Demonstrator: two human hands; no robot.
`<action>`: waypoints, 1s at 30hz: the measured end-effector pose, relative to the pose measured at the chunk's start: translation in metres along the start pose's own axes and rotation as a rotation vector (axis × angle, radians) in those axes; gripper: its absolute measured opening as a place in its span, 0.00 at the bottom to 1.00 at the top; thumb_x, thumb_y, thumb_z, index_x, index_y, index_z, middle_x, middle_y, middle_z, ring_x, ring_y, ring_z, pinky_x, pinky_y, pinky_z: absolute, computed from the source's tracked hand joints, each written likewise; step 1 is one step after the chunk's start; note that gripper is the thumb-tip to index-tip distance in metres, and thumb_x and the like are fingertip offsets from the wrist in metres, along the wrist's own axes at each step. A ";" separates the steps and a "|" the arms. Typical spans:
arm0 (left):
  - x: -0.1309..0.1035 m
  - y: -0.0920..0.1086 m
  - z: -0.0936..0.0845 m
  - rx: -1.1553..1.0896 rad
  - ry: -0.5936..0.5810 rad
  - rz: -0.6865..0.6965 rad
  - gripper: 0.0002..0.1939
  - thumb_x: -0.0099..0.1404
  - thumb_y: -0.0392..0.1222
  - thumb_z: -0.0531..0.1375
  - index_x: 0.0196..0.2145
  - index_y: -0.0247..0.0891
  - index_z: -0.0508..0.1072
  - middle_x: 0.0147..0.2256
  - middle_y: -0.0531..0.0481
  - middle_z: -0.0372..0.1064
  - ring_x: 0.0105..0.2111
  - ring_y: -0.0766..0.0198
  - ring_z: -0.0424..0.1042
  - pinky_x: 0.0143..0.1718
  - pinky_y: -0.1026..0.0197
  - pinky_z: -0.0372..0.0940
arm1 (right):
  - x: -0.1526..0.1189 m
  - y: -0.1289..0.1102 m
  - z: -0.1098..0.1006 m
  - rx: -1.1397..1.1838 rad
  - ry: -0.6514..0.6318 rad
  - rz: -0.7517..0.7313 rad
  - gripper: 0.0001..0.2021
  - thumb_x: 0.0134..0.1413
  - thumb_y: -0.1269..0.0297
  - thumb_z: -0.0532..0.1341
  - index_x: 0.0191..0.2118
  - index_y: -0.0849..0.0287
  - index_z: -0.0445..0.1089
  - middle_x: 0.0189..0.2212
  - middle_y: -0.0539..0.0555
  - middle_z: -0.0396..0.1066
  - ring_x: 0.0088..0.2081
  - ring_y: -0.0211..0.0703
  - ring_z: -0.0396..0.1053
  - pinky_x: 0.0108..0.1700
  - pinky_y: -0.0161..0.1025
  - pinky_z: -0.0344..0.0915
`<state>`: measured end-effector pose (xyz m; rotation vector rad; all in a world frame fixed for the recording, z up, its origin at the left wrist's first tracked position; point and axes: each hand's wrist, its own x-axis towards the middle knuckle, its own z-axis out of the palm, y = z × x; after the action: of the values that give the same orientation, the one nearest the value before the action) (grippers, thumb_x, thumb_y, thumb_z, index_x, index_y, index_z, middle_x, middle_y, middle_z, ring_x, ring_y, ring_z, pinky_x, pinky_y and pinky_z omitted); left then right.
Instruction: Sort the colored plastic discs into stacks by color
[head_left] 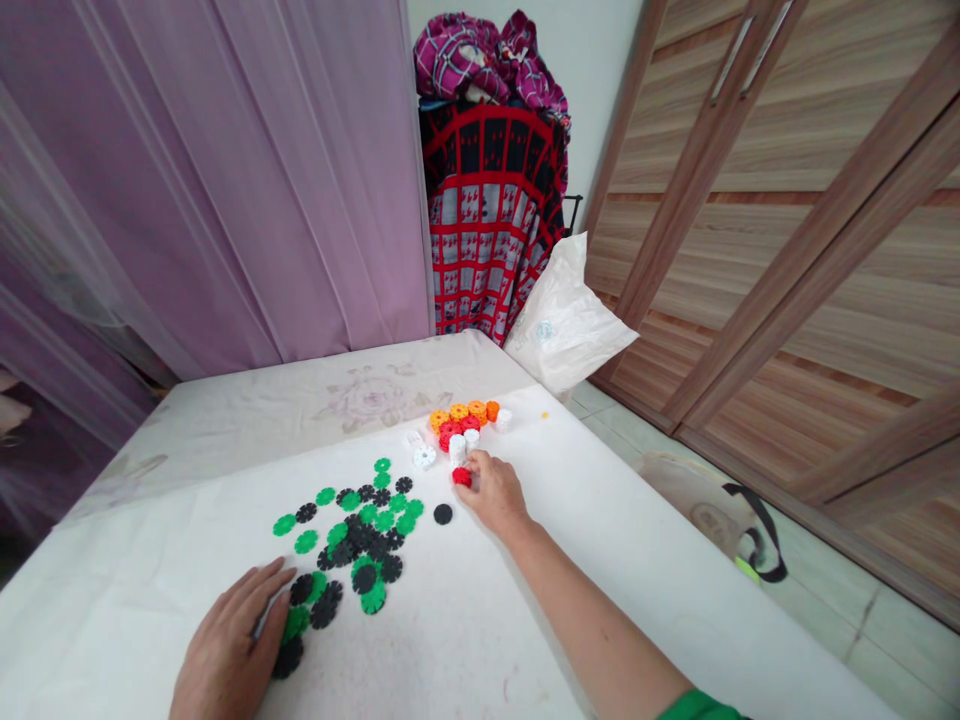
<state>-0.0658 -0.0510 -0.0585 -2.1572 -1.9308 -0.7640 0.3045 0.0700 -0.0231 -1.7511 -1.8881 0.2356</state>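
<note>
My right hand (495, 492) pinches a small stack of red notched discs (462, 477) just in front of a white disc stack (458, 450). Behind it stand red stacks (450, 433) and a row of orange stacks (458, 412), with another white stack (504, 420) at the right end. A white disc pile (424, 456) sits to the left. My left hand (238, 640) lies on the table with fingers stretched out, touching the near edge of a loose spread of green discs (385, 520) and black discs (364, 537).
A lone black disc (442, 514) lies between the spread and my right hand. The white-covered table (450, 640) has its right edge above a tiled floor. A white plastic bag (562, 320) is at the far corner, near a wooden wardrobe (780, 230). A purple curtain (247, 180) hangs behind.
</note>
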 end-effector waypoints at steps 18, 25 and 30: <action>0.001 0.007 -0.003 -0.006 0.021 -0.005 0.26 0.68 0.61 0.49 0.43 0.47 0.81 0.48 0.48 0.79 0.50 0.51 0.76 0.53 0.47 0.72 | 0.020 0.026 -0.009 0.104 0.092 0.165 0.13 0.48 0.69 0.65 0.42 0.54 0.66 0.43 0.52 0.78 0.47 0.46 0.73 0.50 0.40 0.63; 0.000 0.003 -0.002 -0.021 0.002 -0.008 0.25 0.68 0.61 0.49 0.45 0.46 0.80 0.50 0.48 0.78 0.52 0.50 0.75 0.55 0.45 0.71 | 0.026 0.019 -0.003 0.074 0.096 0.169 0.18 0.48 0.67 0.67 0.46 0.55 0.66 0.43 0.53 0.79 0.46 0.47 0.73 0.49 0.41 0.62; 0.000 0.001 -0.002 -0.013 0.000 0.013 0.24 0.68 0.60 0.50 0.45 0.46 0.80 0.50 0.48 0.78 0.52 0.50 0.75 0.55 0.45 0.71 | 0.029 0.016 -0.001 0.020 0.110 0.160 0.16 0.48 0.66 0.67 0.44 0.55 0.66 0.41 0.53 0.79 0.45 0.47 0.74 0.47 0.40 0.62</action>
<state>-0.0654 -0.0522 -0.0562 -2.1749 -1.9156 -0.7767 0.3185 0.0995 -0.0217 -1.8643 -1.6655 0.2129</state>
